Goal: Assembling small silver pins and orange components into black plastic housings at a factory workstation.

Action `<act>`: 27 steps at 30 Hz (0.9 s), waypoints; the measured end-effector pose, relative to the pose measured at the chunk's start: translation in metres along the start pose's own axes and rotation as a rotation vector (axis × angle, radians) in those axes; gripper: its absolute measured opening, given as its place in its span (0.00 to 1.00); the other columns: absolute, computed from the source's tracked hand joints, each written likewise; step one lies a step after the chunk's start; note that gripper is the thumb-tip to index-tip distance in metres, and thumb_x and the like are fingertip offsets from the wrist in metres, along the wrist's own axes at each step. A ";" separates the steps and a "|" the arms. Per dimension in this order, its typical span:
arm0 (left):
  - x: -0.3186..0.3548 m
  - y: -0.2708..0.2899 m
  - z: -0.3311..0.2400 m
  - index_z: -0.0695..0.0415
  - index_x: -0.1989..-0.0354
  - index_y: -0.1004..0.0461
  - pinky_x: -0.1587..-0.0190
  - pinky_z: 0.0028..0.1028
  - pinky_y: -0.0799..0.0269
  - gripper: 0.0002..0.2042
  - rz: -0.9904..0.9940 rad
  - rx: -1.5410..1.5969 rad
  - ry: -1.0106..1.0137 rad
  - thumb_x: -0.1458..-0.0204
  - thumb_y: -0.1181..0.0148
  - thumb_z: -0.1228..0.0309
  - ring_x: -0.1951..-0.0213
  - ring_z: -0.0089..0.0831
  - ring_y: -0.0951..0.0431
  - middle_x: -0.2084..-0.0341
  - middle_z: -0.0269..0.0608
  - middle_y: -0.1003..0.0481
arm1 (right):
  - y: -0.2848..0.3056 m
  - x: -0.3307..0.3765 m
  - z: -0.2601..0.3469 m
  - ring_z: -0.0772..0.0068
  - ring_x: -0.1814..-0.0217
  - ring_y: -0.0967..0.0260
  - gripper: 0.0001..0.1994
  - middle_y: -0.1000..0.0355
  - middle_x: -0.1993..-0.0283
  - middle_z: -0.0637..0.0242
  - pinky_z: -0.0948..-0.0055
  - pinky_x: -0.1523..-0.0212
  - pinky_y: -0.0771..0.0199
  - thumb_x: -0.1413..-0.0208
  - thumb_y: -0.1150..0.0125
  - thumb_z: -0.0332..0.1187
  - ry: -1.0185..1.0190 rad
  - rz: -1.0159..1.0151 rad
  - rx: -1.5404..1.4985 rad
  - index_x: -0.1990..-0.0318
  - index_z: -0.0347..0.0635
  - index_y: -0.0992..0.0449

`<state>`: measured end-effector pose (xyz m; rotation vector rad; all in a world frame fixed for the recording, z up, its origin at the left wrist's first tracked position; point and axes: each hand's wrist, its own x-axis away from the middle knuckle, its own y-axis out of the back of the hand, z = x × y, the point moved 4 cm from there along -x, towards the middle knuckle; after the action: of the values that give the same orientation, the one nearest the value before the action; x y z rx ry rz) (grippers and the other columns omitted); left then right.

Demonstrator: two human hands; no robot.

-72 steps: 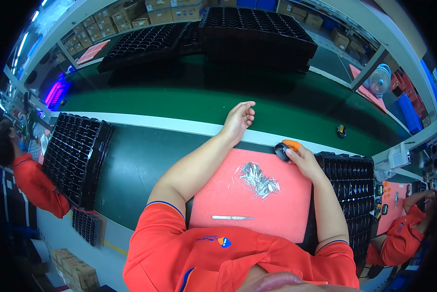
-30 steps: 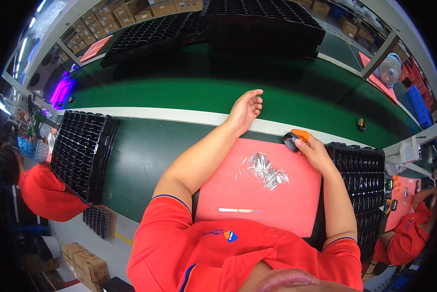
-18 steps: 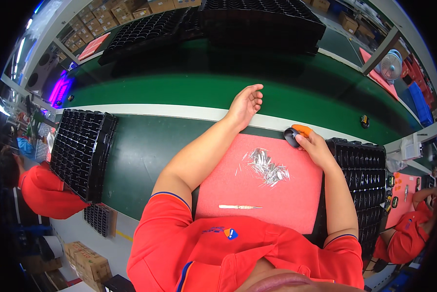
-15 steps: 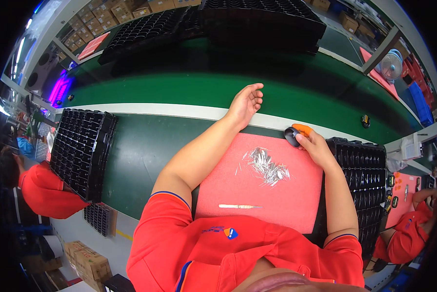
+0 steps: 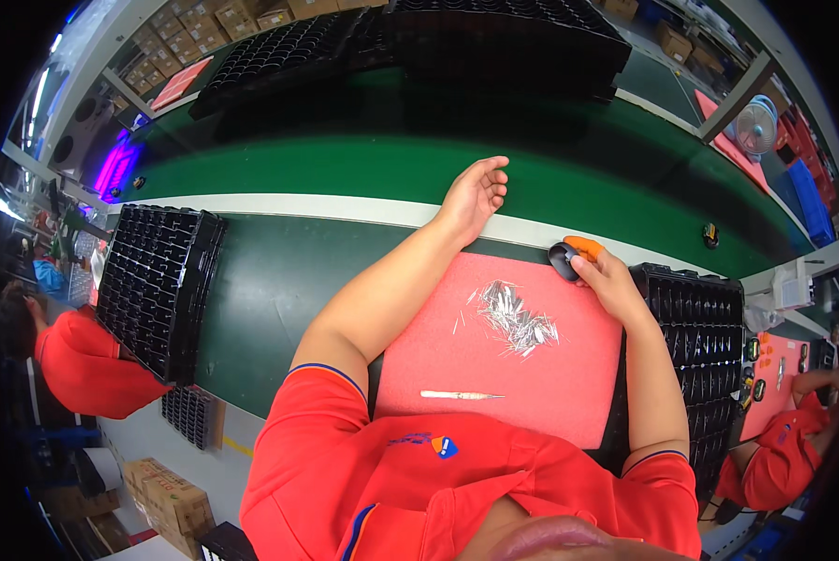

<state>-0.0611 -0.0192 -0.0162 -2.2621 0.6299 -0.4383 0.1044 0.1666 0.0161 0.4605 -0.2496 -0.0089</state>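
My left hand [image 5: 476, 192] lies at twelve o'clock of the flat red rectangular work mat [image 5: 532, 383], palm up on the white strip edging the green conveyor belt [image 5: 363, 164]; its fingers are loosely curled and hold nothing. My right hand [image 5: 607, 280] sits at the mat's two o'clock corner, fingers closed around a small rounded black-and-orange part [image 5: 569, 254], whose orange end shows above the thumb. A loose heap of thin silvery metal pins [image 5: 515, 318] lies on the mat at eight o'clock from that hand, well apart from the left hand. A slim pale tweezer-like tool [image 5: 462, 395] lies flat at six o'clock of the pins, untouched. A black compartmented plastic tray [image 5: 158, 285] rests at nine o'clock of the mat; a stack of similar black trays [image 5: 695, 337] stands just beside the right forearm, at three o'clock.
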 end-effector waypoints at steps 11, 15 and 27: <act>-0.007 -0.002 0.009 0.58 0.55 0.29 0.68 0.20 0.35 0.13 0.028 0.027 0.014 0.44 0.48 0.64 0.71 0.21 0.31 0.72 0.31 0.29 | 0.007 0.007 0.003 0.80 0.58 0.35 0.20 0.30 0.55 0.67 0.79 0.56 0.33 0.40 0.48 0.39 -0.004 -0.047 -0.004 0.44 0.36 0.33; -0.002 0.000 0.005 0.58 0.53 0.28 0.68 0.21 0.35 0.15 0.023 0.010 0.013 0.45 0.46 0.63 0.72 0.21 0.33 0.72 0.31 0.30 | 0.003 0.001 -0.006 0.78 0.56 0.33 0.17 0.29 0.56 0.66 0.76 0.54 0.32 0.41 0.46 0.38 0.159 -0.025 0.053 0.48 0.38 0.30; -0.005 -0.007 0.006 0.58 0.52 0.30 0.68 0.18 0.36 0.13 0.047 -0.046 -0.012 0.42 0.50 0.65 0.70 0.19 0.33 0.71 0.29 0.30 | 0.011 0.005 0.000 0.72 0.65 0.29 0.25 0.27 0.66 0.62 0.74 0.61 0.30 0.42 0.47 0.48 0.068 0.031 0.098 0.43 0.41 0.33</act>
<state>-0.0604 -0.0092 -0.0157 -2.2869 0.6928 -0.3906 0.1086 0.1763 0.0218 0.5530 -0.1912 0.0489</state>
